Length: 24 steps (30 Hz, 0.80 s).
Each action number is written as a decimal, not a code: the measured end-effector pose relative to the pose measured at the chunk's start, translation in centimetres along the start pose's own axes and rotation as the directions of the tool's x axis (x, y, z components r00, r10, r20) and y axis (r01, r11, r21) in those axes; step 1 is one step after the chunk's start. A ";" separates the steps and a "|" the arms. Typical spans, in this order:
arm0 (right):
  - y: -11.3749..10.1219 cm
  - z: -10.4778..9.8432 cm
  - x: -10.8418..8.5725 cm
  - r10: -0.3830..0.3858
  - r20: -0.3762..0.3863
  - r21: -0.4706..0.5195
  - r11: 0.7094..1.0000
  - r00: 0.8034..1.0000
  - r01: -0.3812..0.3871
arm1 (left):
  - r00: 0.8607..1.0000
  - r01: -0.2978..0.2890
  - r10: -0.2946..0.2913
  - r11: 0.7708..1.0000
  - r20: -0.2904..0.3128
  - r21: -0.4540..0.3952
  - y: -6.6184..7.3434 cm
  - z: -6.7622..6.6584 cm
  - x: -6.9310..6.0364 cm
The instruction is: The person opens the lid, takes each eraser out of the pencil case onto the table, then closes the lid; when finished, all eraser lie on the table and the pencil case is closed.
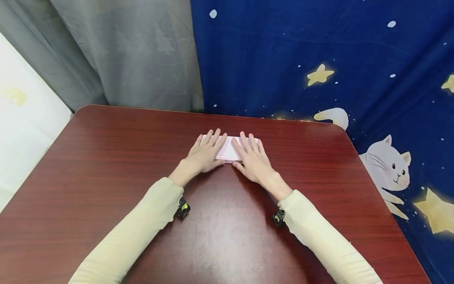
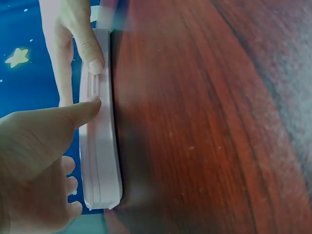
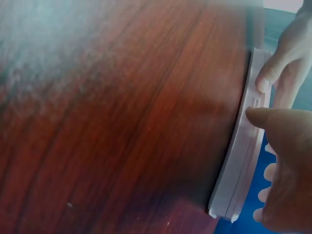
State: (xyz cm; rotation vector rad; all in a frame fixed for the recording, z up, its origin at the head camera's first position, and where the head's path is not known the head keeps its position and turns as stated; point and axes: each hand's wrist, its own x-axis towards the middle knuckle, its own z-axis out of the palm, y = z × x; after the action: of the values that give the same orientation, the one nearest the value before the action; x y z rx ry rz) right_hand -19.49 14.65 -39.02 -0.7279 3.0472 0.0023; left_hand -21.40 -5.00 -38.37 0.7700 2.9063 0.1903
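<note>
A flat, pale pink case (image 1: 228, 150) with a seam along its front side lies near the far edge of the table. On the left part of its top rests my left hand (image 1: 203, 156), fingers spread and straight. My right hand (image 1: 253, 161) lies the same way over the right part. In the left wrist view, both thumbs touch the front side of the case (image 2: 103, 165) close to its middle. The right wrist view shows the thumbs by a small catch-like detail on the case (image 3: 234, 170). Its contents, if any, are hidden.
The case stands on a dark red wooden table (image 1: 227, 221) with rounded corners. Behind it hang a grey curtain (image 1: 142, 55) and a blue curtain (image 1: 255, 59) printed with stars and a cat. A small black device (image 1: 182, 208) sits at the left cuff, another (image 1: 278, 217) at the right.
</note>
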 end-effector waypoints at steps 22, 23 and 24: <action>-0.4 0.5 1.2 -0.049 -0.006 -0.170 0.984 0.999 0.048 | 0.999 0.026 -0.028 0.998 0.035 0.049 0.1 0.3 0.7; -0.4 0.4 1.3 -0.057 -0.009 -0.182 0.982 0.998 0.054 | 0.999 0.028 -0.030 0.998 0.036 0.055 0.1 0.3 0.7; -0.5 0.3 1.3 -0.063 -0.010 -0.190 0.980 0.998 0.060 | 0.999 0.032 -0.034 0.998 0.038 0.062 0.0 0.3 0.7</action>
State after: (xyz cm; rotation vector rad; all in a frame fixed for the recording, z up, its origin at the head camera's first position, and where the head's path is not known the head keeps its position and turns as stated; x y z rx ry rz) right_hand -20.46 13.60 -39.38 -0.8351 3.0675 0.2921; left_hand -21.94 -4.60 -38.74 0.7258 2.8976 0.0823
